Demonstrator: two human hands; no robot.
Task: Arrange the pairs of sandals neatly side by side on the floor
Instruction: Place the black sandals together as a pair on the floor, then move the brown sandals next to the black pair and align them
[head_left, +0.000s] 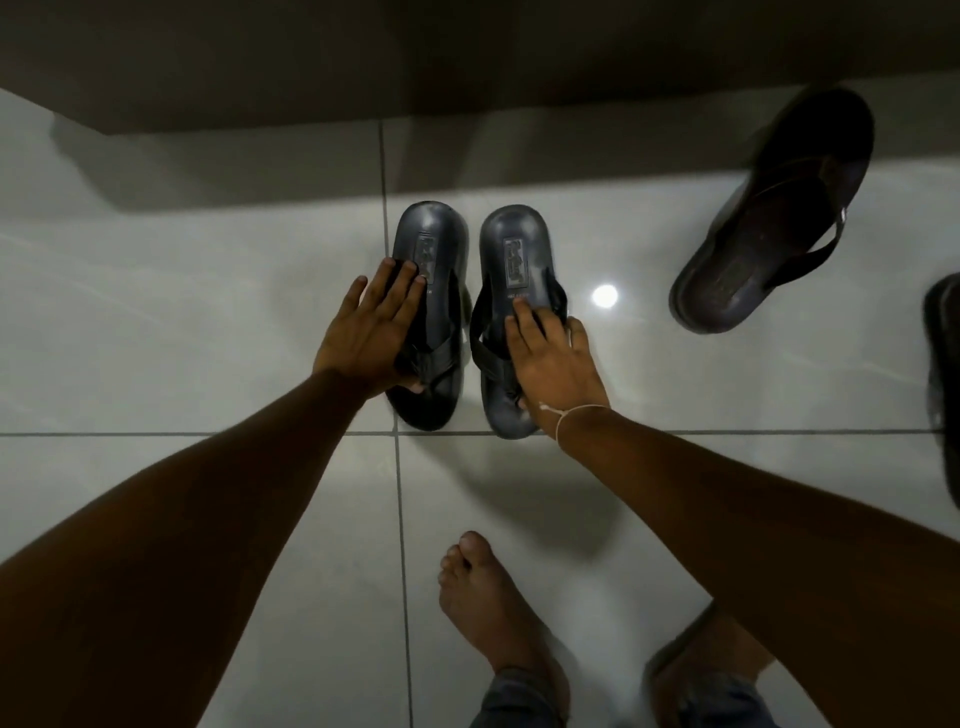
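Observation:
Two dark grey sandals stand side by side on the white tiled floor, heels pointing away from me. My left hand (363, 338) lies over the left sandal (431, 234), fingers spread flat on its footbed and strap, thumb tucked at the toe end. My right hand (556, 364) rests on the right sandal (514, 244), fingertips on the footbed and thumb down by the strap. A narrow gap separates the two soles. A dark brown sandal (774, 218) lies tilted at the upper right, apart from the pair. Another dark sandal (943, 364) is cut off by the right edge.
A dark wall (311, 78) runs along the far side just beyond the sandals' heels. My bare foot (483, 597) stands on the tiles below the pair, with the other leg (711, 670) at the lower right. A lamp reflection (604, 296) shines on the floor.

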